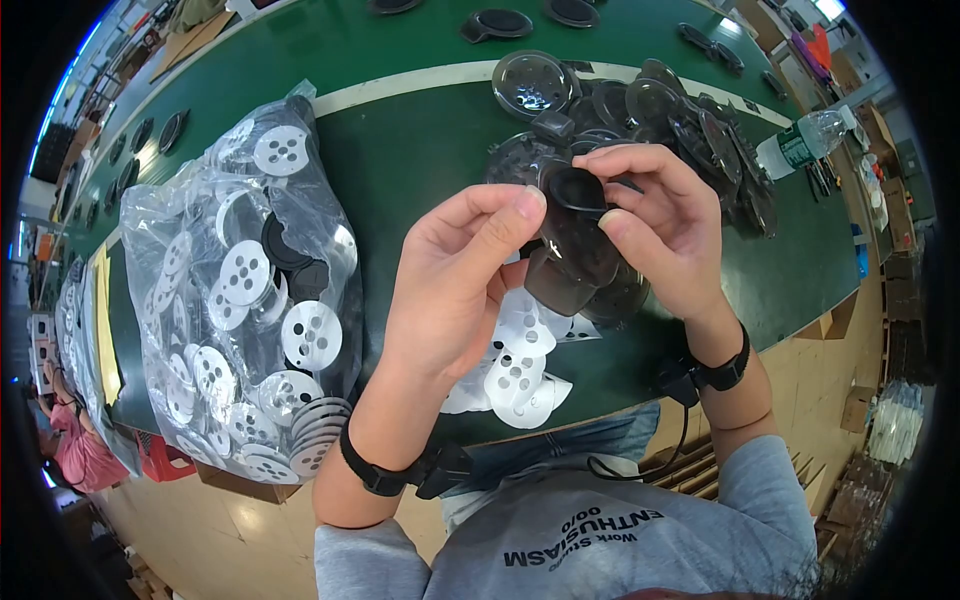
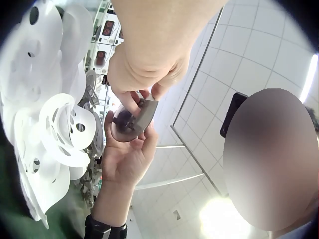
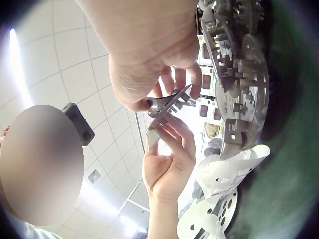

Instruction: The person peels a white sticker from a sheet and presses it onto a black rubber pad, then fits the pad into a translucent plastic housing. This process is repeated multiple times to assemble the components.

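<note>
Both hands hold up a smoky translucent plastic cover (image 1: 580,248) over the near part of the table, with a small round black piece (image 1: 576,187) at its top end. My left hand (image 1: 445,275) pinches the cover's left edge between thumb and fingers. From the other side, my right hand (image 1: 668,215) grips with its thumb and fingertips at the black piece. In the right wrist view the plastic cover (image 3: 169,109) appears edge-on, small posts standing on one face. Below the hands lie several white perforated discs (image 1: 518,370), partly overlapping another dark cover.
A clear plastic bag (image 1: 160,215) full of white perforated discs stands at the left. Beyond the right hand lies a pile of similar dark covers (image 1: 655,105), beside a water bottle (image 1: 808,140). More dark parts (image 1: 497,24) sit across the green table (image 1: 410,150).
</note>
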Action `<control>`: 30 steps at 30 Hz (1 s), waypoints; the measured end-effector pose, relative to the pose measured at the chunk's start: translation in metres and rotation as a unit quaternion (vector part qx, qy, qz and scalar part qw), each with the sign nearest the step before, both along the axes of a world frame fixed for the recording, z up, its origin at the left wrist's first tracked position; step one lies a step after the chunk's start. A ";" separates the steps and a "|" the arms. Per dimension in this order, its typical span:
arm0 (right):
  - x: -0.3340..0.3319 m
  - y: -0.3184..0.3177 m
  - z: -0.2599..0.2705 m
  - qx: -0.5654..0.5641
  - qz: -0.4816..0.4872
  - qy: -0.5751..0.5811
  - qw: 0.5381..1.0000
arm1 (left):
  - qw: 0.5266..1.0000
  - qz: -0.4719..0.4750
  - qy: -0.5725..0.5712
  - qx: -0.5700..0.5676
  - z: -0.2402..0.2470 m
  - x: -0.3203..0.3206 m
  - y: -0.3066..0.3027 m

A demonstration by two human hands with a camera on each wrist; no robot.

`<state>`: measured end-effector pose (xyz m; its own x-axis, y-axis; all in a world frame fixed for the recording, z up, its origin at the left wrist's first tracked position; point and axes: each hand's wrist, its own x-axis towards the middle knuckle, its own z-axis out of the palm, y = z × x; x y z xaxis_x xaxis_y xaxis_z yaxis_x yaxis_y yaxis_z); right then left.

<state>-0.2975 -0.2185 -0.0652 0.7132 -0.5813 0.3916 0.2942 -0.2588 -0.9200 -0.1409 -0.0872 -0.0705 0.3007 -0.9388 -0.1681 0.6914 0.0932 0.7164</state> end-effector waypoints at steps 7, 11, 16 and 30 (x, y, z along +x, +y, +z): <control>0.002 -0.002 -0.001 -0.046 0.013 0.006 0.999 | 1.000 -0.013 0.017 -0.006 -0.002 0.004 0.001; 0.002 -0.004 -0.001 -0.087 0.011 0.004 0.996 | 1.000 -0.002 0.022 0.009 -0.001 0.004 -0.001; 0.002 -0.002 0.005 -0.131 -0.006 0.017 0.991 | 1.000 -0.002 0.011 -0.010 -0.007 0.006 0.001; -0.002 0.000 0.012 -0.263 -0.076 0.025 0.962 | 0.989 0.083 -0.121 -0.018 -0.007 -0.002 -0.003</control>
<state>-0.2994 -0.2188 -0.0535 0.6609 -0.4119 0.6273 0.1748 -0.7285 -0.6624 -0.1429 -0.0905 -0.0778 0.4776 -0.8777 -0.0390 0.4735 0.2197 0.8529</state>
